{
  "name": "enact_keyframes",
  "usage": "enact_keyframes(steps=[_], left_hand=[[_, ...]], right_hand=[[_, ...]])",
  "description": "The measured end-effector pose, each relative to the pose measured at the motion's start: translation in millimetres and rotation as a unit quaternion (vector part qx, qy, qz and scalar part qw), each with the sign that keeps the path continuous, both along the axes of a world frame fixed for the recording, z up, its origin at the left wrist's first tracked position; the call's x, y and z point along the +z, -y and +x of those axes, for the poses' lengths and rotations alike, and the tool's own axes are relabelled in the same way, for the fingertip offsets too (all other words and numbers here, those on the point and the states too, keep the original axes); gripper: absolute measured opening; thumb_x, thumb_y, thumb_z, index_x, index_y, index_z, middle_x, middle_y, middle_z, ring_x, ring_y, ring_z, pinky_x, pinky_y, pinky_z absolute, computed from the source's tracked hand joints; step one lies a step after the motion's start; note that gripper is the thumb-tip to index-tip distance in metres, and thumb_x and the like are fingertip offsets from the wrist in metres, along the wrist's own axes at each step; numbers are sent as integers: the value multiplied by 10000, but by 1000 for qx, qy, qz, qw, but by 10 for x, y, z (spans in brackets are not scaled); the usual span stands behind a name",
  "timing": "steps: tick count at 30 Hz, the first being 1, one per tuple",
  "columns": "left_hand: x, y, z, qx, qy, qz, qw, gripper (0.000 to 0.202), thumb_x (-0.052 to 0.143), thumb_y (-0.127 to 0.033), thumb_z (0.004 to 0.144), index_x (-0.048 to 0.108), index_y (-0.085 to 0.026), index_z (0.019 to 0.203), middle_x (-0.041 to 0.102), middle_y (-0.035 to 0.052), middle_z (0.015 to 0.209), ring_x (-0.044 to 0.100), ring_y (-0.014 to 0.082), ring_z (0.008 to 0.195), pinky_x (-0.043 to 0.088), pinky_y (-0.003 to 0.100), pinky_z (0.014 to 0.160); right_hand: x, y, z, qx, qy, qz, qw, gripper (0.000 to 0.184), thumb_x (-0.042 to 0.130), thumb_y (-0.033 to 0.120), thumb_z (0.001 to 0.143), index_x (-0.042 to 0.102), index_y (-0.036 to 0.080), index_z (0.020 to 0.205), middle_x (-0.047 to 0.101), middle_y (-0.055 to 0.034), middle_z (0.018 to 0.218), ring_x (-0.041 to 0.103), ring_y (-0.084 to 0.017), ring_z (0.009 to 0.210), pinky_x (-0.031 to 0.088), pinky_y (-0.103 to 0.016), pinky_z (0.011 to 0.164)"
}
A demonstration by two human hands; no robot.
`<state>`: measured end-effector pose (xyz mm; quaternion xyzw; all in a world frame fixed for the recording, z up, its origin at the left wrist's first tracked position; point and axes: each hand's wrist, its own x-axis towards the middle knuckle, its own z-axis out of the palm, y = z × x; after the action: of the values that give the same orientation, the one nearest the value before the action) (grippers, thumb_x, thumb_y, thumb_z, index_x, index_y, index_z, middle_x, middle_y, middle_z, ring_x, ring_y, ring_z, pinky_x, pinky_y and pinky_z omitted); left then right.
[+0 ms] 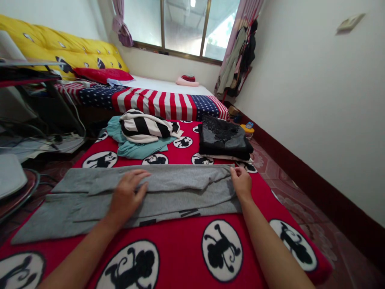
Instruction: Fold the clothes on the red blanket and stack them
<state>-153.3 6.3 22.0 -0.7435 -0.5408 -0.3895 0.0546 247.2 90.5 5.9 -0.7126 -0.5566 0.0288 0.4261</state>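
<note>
A grey garment (168, 192) lies folded lengthwise across a red blanket (177, 241) printed with black-and-white monkey circles. My left hand (128, 194) rests flat on the middle of the grey cloth, fingers spread and pressing it down. At the garment's right end, my right hand (240, 181) pinches the upper fold between thumb and fingers.
Behind the grey garment lie a striped black-and-white top (147, 126) on a teal cloth (135, 146), and a stack of folded dark clothes (224, 138). A stars-and-stripes bed (156, 100) runs across the back. A metal rack (36, 68) and cables stand left; tiled floor and wall are right.
</note>
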Motion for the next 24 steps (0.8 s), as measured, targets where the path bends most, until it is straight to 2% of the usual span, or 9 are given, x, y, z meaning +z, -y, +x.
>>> enact_keyframes(steps=[2, 4, 6, 8, 15, 18, 21, 24], left_hand=[[13, 34, 456, -112, -5, -34, 993, 313, 501, -238, 918, 585, -221, 1219, 608, 86, 1215, 570, 222, 1135, 461, 375, 997], [7, 31, 843, -178, -25, -43, 983, 368, 535, -225, 902, 556, -238, 1269, 598, 90, 1269, 562, 233, 1163, 465, 398, 1003], [-20, -12, 1117, -208, -41, -38, 977, 383, 556, -185, 881, 561, -221, 1263, 614, 102, 1250, 576, 242, 1136, 481, 411, 982], [-57, -79, 1285, -210, -50, -29, 976, 370, 557, -141, 865, 583, -202, 1228, 642, 109, 1186, 600, 242, 1071, 510, 403, 927], [-130, -242, 1497, -171, -104, -40, 979, 211, 540, -142, 889, 682, -203, 1034, 674, 78, 956, 606, 222, 869, 511, 356, 744], [-148, -269, 1490, -169, -93, -71, 979, 192, 542, -94, 866, 700, -191, 916, 660, 73, 914, 594, 217, 861, 501, 348, 750], [-163, -275, 1425, -183, -42, -102, 977, 245, 514, -11, 817, 687, -184, 818, 649, 62, 900, 586, 203, 887, 493, 328, 796], [-161, -250, 1365, -204, -3, -117, 972, 245, 514, -6, 791, 675, -190, 785, 645, 55, 917, 582, 198, 910, 483, 325, 831]], right_hand=[[-36, 75, -2, -15, 27, -47, 998, 393, 527, 539, 841, 675, 205, 694, 673, -100, 655, 599, -243, 630, 399, -323, 591], [-45, 114, -37, -25, 65, -97, 993, 421, 536, 572, 834, 691, 218, 665, 679, -108, 657, 610, -255, 628, 386, -329, 577], [-30, 126, -92, -35, 115, -146, 982, 438, 533, 609, 830, 721, 230, 719, 698, -120, 706, 635, -274, 658, 388, -337, 574], [-13, 126, -148, -41, 152, -168, 973, 437, 537, 627, 824, 733, 240, 770, 708, -125, 732, 651, -287, 679, 395, -342, 574], [-62, 90, -221, -21, 158, -141, 977, 276, 583, 475, 830, 737, 246, 827, 721, -97, 753, 661, -268, 725, 393, -323, 590], [-61, 70, -209, -32, 120, -136, 983, 241, 580, 418, 814, 733, 233, 788, 721, -92, 756, 656, -257, 737, 386, -313, 601], [-38, 59, -195, -67, 86, -132, 985, 224, 565, 368, 795, 720, 213, 749, 715, -95, 751, 648, -251, 733, 381, -306, 607], [-40, 49, -163, -74, 64, -127, 987, 228, 575, 389, 774, 703, 208, 720, 708, -89, 737, 637, -244, 718, 393, -306, 620]])
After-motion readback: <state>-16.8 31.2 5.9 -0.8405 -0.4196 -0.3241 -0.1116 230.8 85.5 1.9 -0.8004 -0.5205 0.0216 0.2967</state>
